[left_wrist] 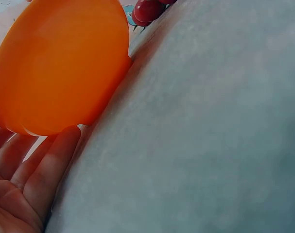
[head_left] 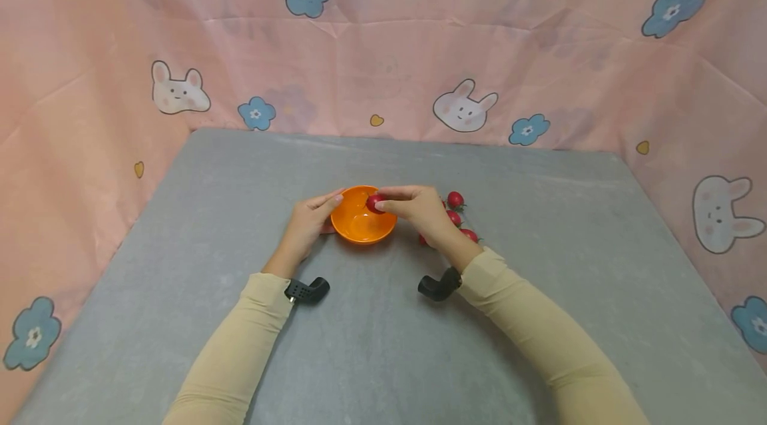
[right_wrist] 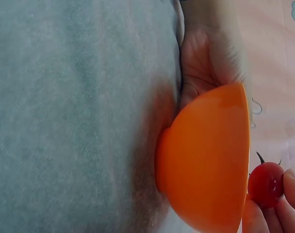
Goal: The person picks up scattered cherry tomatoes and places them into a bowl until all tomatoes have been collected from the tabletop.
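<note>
A small orange bowl [head_left: 362, 230] stands on the grey tabletop. My left hand [head_left: 305, 224] holds it at its left side, thumb at the rim; in the left wrist view the fingers [left_wrist: 52, 165] lie against the outer wall. Between the thumb and fingers of my right hand [head_left: 424, 212] is a red cherry tomato [right_wrist: 266, 184], pinched over the right part of the bowl. Its green stem shows in the right wrist view. The bowl's visible inside holds nothing.
Several more cherry tomatoes [head_left: 455, 200] lie on the table [head_left: 371, 345] right of the bowl, partly hidden by my right hand and wrist. A pink printed cloth [head_left: 383, 45] hangs behind the table and along its sides.
</note>
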Tool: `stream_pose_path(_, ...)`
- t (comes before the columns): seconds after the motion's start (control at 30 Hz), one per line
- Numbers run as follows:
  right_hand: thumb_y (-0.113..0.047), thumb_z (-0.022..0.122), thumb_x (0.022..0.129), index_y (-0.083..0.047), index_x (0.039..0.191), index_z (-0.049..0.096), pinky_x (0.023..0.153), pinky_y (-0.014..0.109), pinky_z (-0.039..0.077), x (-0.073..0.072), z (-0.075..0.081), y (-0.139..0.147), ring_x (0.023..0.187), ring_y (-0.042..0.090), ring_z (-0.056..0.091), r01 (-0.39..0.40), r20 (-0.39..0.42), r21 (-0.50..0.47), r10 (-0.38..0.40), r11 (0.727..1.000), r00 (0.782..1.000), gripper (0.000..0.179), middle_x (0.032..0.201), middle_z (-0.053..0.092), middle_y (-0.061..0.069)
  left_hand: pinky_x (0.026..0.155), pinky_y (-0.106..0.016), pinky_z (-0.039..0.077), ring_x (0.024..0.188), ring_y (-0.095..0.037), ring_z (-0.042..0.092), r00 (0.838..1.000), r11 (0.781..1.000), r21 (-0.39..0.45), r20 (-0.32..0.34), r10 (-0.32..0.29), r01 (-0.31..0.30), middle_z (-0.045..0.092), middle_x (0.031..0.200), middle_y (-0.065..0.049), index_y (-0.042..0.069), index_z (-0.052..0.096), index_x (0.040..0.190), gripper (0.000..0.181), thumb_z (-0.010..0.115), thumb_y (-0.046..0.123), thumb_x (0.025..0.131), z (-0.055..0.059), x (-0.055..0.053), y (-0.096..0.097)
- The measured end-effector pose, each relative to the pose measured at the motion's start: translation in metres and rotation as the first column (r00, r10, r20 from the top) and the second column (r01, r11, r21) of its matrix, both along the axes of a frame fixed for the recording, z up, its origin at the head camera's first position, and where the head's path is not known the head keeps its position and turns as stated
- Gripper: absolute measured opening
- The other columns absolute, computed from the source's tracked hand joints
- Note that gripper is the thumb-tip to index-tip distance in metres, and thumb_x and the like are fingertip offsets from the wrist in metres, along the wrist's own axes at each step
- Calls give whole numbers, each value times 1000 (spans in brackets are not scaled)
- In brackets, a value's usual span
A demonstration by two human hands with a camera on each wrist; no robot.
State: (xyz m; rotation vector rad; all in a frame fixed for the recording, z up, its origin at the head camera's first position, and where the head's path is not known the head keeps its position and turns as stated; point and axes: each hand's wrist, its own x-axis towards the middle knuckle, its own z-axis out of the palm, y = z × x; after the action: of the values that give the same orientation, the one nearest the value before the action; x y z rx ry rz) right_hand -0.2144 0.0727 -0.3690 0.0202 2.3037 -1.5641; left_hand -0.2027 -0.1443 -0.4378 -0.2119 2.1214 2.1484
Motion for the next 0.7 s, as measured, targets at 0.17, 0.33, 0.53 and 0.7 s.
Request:
stream_pose_path(0.17, -27, 77, 88, -16, 118, 75, 108, 37, 49, 2, 0, -6, 123, 20, 61, -24, -23, -5, 23, 1000, 999, 33, 123, 72, 4, 68, -20, 60, 96, -6, 65, 1000, 1000, -6, -6, -11, 11, 58, 143, -9, 9, 62, 135, 43, 63, 31, 98, 0, 1, 0)
stream_pose_path(0.33, -24, 77, 88, -13, 117, 75, 109, 36, 49, 1, 0, -10, 118, 20, 65, -66, -55, -22, 64, 998, 996, 31, 119, 74, 6, 69, -19, 60, 94, -4, 65, 1000, 1000, 1, -5, -17, 17, 58, 143, -10, 8, 62, 136, 44, 63, 32, 98, 1, 1, 0)
stream_pose_path(0.53, -23, 77, 88, -11, 118, 75, 107, 37, 50, 0, -5, -15, 124, 23, 60, -134, -128, 24, 136, 991, 982, 33, 125, 71, 8, 69, -19, 60, 93, -4, 65, 1000, 1000, 9, -8, -22, 22, 59, 142, -11, 8, 62, 136, 44, 63, 32, 98, -1, -1, -1)
stream_pose_path(0.7, -22, 78, 87, -12, 118, 75, 104, 36, 52, -1, -5, -23, 125, 26, 56, -169, -143, 138, 189, 976, 972, 33, 131, 68, 8, 68, -20, 60, 89, -2, 67, 1000, 1000, 16, -18, -23, 24, 59, 141, -12, 7, 62, 135, 44, 63, 31, 99, 0, 1, -1)
